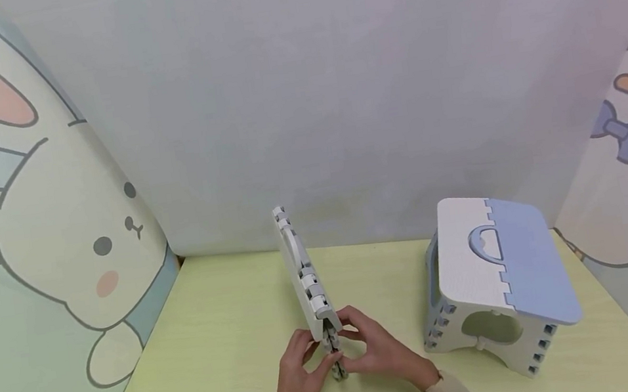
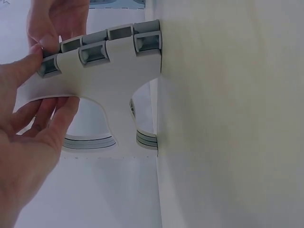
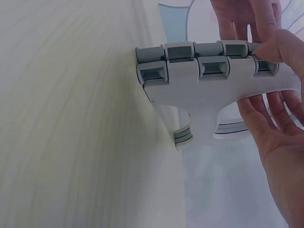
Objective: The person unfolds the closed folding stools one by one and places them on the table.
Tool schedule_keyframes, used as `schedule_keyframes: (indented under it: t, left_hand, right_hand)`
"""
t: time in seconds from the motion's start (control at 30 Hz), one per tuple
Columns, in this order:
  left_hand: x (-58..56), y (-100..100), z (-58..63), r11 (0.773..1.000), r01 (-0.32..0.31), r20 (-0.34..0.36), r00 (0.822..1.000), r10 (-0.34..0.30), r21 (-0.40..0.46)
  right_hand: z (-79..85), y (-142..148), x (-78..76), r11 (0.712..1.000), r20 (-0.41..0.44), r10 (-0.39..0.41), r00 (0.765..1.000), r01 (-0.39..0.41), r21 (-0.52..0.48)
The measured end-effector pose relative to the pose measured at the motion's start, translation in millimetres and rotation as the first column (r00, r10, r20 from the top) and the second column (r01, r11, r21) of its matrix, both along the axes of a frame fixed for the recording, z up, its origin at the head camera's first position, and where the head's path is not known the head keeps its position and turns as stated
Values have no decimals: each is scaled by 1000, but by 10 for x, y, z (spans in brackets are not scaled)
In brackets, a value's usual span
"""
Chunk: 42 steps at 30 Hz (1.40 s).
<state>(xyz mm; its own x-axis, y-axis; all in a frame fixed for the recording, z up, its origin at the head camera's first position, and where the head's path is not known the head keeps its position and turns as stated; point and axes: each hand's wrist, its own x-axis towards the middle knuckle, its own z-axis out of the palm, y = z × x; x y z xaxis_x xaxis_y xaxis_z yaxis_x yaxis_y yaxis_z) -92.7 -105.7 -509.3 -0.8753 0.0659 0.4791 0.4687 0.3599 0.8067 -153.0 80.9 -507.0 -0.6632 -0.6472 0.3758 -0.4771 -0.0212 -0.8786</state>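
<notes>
A folded plastic step stool [image 1: 299,277] stands on edge near the middle of the table in the head view, its pale panels close together. At its near end, my left hand [image 1: 297,375] grips one leg panel and my right hand [image 1: 378,350] grips the other side. In the left wrist view, the left thumb lies by the grey hinge knuckles of the leg panel [image 2: 118,66], with fingers curled through its cut-out. The right wrist view shows the right hand [image 3: 285,147] holding its leg panel [image 3: 204,90] likewise, thumb on the hinge edge.
To the right stands a second step stool [image 1: 465,255], unfolded, with a white and blue top and a carry handle. Both stools are on a pale yellow-green table [image 1: 220,341]. A plain curtain [image 1: 302,105] closes the back, and cartoon-printed panels [image 1: 60,256] flank the sides.
</notes>
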Motion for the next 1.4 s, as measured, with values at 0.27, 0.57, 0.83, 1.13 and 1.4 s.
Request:
schedule_keyframes:
  t: [0.27, 0.57, 0.83, 1.13, 1.4]
  left_hand:
    - [16, 13, 11, 1000, 6, -22, 1000, -6, -7]
    - [21, 4, 11, 1000, -10, -22, 1000, 10, -13]
    - [23, -6, 31, 999, -15, -19, 1000, 14, -33]
    - [12, -11, 19, 997, -23, -54, 998, 19, -68]
    - [3, -13, 13, 995, -29, -74, 997, 22, -91]
  right_hand:
    - [-30, -2, 6, 1000, -26, -13, 1000, 13, 0]
    - [187, 2, 109, 1000, -31, -29, 999, 29, -4]
    - [104, 11, 59, 999, -103, -33, 994, 33, -8]
    - [-31, 65, -11, 999, -15, -40, 999, 40, 26]
    - [53, 101, 14, 998, -47, -53, 998, 54, 26]
